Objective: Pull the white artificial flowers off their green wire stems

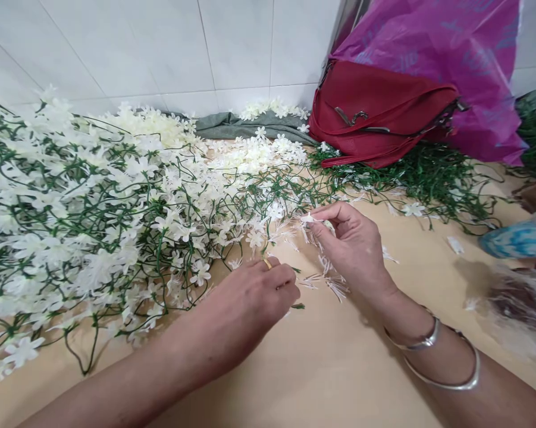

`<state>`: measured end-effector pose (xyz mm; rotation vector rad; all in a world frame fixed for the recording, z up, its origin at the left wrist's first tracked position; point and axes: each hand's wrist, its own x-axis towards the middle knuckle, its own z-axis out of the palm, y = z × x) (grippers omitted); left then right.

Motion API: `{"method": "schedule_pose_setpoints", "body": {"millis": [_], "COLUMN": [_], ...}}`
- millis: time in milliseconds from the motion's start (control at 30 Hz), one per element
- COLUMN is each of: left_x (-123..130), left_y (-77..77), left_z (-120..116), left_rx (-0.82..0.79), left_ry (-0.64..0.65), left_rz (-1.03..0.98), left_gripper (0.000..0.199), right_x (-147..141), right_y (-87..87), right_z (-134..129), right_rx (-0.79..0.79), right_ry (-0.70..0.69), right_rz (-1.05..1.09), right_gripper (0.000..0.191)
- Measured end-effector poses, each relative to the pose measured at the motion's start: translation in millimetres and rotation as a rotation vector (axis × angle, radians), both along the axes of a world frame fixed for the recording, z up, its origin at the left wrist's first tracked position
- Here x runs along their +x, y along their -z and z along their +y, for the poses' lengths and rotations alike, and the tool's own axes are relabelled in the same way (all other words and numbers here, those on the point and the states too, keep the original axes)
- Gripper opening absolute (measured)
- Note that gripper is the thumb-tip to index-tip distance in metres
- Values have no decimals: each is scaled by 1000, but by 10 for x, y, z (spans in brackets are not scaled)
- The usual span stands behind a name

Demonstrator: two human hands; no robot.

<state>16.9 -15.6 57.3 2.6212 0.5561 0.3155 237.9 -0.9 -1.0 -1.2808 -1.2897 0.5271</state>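
The right hand [354, 246] has thumb and forefinger pinched together on a small white fabric-like flower piece [309, 218], held just above the middle of the light tan surface [339, 368]; the left hand [254, 294] is low beside it with fingers curled inward, and whether it grips anything cannot be told, since its fingertips are hidden. Thin white stamen threads [335, 288] lie loose just below the right hand; a short green plastic tip [298, 306] rests beside the left.

The flower piece looks very light, soft and easily creased; a fingertip pinch at its narrow centre should suit it better than a pull on the petals, while the threads seem thin enough to bend or scatter. The large heap of white artificial flowers with green wiry stems [129, 208] spreads from the left side of the surface toward the back edge; its stems look springy and likely to snag, so a single one is best taken low on its stem.

Along the back edge, the red handbag [375, 113] sits on tangled green stems [432, 172] by the tiled wall [245, 47], limiting reach there; the widest room for moving lies toward the near edge, between the forearms.
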Motion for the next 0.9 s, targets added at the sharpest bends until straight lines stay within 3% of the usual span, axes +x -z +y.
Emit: {"method": "schedule_pose_setpoints", "body": {"millis": [100, 200, 267, 333, 433, 533, 633, 700, 767, 800, 833, 900], "left_x": [11, 20, 14, -3, -46, -94, -123, -131, -141, -149, -160, -184], "left_y": [106, 222, 263, 250, 153, 57, 19, 11, 7, 8, 14, 45], "left_z": [-13, 39, 68, 74, 55, 59, 120, 180, 231, 245, 248, 214], "left_rx": [53, 31, -4, -58, -246, -612, -995, -1139, -1207, -1238, -1275, -1374], "left_ry": [24, 16, -62, -243, -540, -572, -499, -506, -525, -526, -515, -435], "left_rz": [61, -30, -188, -384, -686, -975, -1114, -1165, -1233, -1257, -1266, -1215], "left_gripper": [29, 27, 21, 14, 13, 18, 15, 9, 5, 7, 11, 17], "right_x": [-15, -22, -31, -46, -62, -46, -28, -57, -133, -181, -227, -287], "right_y": [0, -11, -35, -66, -102, -137, -240, -337, -406, -415, -404, -329], "right_z": [-6, -1, 0, -5, -16, -40, -127, -227, -331, -369, -390, -374], "right_rx": [-2, -36, -61, -85, -125, -161, -259, -437, -631, -649, -609, -564], "right_ry": [-7, -12, -17, -41, -104, -215, -512, -905, -1293, -1411, -1464, -1436], "right_rz": [-9, 39, 104, 162, 218, 284, 366, 338, 176, 117, 78, 81], "right_gripper": [5, 5, 6, 7, 8, 14, 19, 17, 11, 11, 13, 13]}}
